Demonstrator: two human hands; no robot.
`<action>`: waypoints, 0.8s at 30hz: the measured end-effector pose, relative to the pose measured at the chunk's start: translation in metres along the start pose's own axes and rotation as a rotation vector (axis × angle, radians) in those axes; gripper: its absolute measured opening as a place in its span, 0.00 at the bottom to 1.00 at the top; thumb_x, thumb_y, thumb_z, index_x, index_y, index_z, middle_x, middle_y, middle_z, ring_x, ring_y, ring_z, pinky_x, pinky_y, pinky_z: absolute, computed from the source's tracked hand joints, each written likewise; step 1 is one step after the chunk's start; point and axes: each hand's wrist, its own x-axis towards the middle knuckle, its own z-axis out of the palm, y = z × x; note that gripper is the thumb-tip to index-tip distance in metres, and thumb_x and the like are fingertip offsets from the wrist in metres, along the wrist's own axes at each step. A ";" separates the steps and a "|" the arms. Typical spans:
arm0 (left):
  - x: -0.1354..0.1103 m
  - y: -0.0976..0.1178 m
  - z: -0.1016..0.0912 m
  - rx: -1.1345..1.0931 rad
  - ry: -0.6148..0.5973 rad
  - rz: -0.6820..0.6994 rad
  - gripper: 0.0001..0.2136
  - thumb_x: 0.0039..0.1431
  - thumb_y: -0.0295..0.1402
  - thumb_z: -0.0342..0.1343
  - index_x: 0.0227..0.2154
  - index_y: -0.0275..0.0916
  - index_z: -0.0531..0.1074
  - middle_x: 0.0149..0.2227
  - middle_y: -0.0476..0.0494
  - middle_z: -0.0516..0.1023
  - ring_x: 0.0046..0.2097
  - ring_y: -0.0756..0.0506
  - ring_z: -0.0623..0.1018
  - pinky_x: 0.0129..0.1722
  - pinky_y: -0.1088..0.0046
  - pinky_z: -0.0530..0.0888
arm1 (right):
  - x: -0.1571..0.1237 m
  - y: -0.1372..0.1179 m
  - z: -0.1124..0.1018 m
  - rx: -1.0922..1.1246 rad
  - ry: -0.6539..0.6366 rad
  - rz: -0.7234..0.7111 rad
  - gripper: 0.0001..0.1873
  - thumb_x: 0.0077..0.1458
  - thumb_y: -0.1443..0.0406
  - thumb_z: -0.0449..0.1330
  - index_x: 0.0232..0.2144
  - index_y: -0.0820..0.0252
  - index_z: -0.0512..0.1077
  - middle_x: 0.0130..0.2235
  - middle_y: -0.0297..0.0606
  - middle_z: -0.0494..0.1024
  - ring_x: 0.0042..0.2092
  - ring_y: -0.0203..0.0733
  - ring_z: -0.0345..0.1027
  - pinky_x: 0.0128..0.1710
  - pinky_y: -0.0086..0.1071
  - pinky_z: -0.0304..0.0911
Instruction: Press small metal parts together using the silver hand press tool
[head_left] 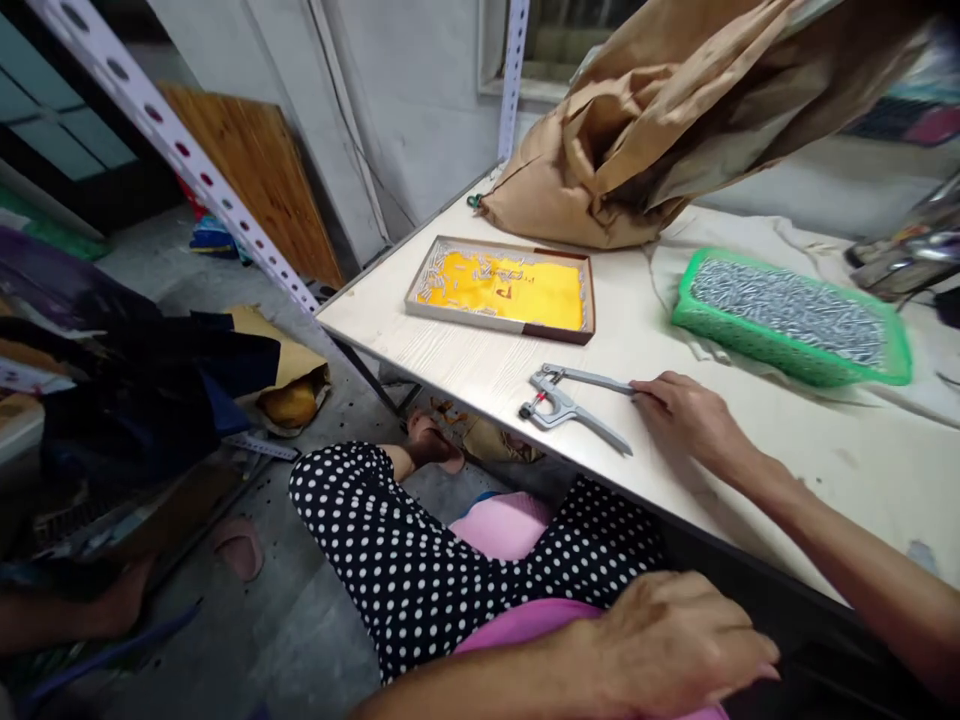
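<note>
Tabletop (631,305) free between box (465,317) and basket (750,346); bag (637,150) blocks behind, pliers (579,413) in front

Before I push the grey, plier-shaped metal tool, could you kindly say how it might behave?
The tool is probably stiff, judging by its metal build. Its spread handles may swing together, and lying flat, it should slide rather than roll.

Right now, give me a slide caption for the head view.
Right hand holding grey metal pliers at the table, with a shallow tray and green basket beyond.
</note>
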 end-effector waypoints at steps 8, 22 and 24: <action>0.029 -0.075 -0.075 0.327 0.227 -0.180 0.18 0.64 0.41 0.53 0.50 0.33 0.70 0.52 0.36 0.76 0.59 0.38 0.70 0.58 0.58 0.70 | 0.008 -0.006 -0.003 0.074 -0.013 0.032 0.15 0.64 0.66 0.49 0.36 0.61 0.76 0.33 0.41 0.75 0.38 0.43 0.69 0.38 0.32 0.62; 0.017 -0.099 -0.069 0.242 0.045 -0.225 0.23 0.63 0.42 0.55 0.56 0.35 0.65 0.55 0.36 0.73 0.61 0.39 0.68 0.61 0.56 0.66 | 0.070 -0.044 -0.032 0.124 -0.140 -0.284 0.13 0.59 0.66 0.57 0.46 0.54 0.75 0.44 0.43 0.73 0.44 0.45 0.63 0.39 0.34 0.60; 0.016 -0.099 -0.067 0.227 0.043 -0.245 0.24 0.62 0.42 0.56 0.56 0.35 0.65 0.55 0.36 0.73 0.59 0.38 0.70 0.58 0.57 0.69 | 0.081 -0.068 -0.027 0.133 -0.226 -0.461 0.09 0.59 0.65 0.59 0.40 0.53 0.77 0.40 0.41 0.73 0.43 0.45 0.61 0.39 0.35 0.58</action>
